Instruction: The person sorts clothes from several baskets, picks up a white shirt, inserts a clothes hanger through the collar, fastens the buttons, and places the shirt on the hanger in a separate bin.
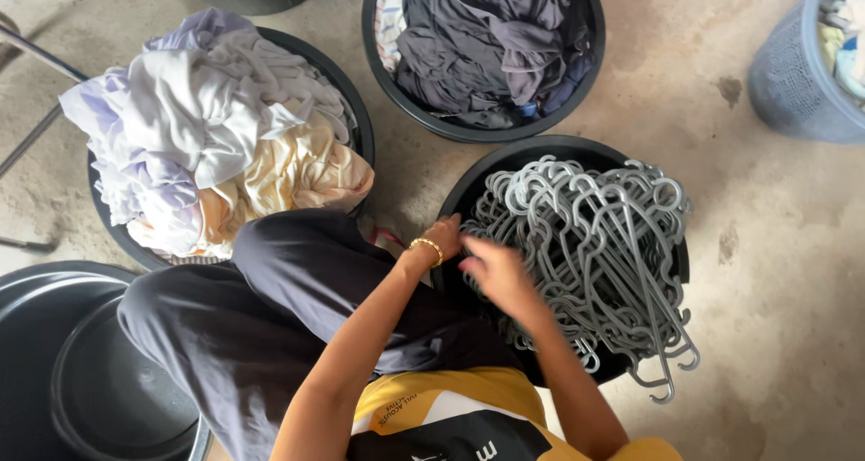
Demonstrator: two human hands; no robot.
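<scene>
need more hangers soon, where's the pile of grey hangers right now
In the head view the grey hangers fill a black tub at centre-right, under both hands, just below the tub of dark clothes and right of the tub of white clothes.

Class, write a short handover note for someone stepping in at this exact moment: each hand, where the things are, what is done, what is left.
Left hand: on the near rim of the black tub, at the grey hangers; grip unclear.
Right hand: over the hanger pile, blurred, grip unclear.
Done: no hanger lifted clear.
Left: hangers all tangled in the tub; light clothes and dark clothes heaped in their own tubs.
</scene>
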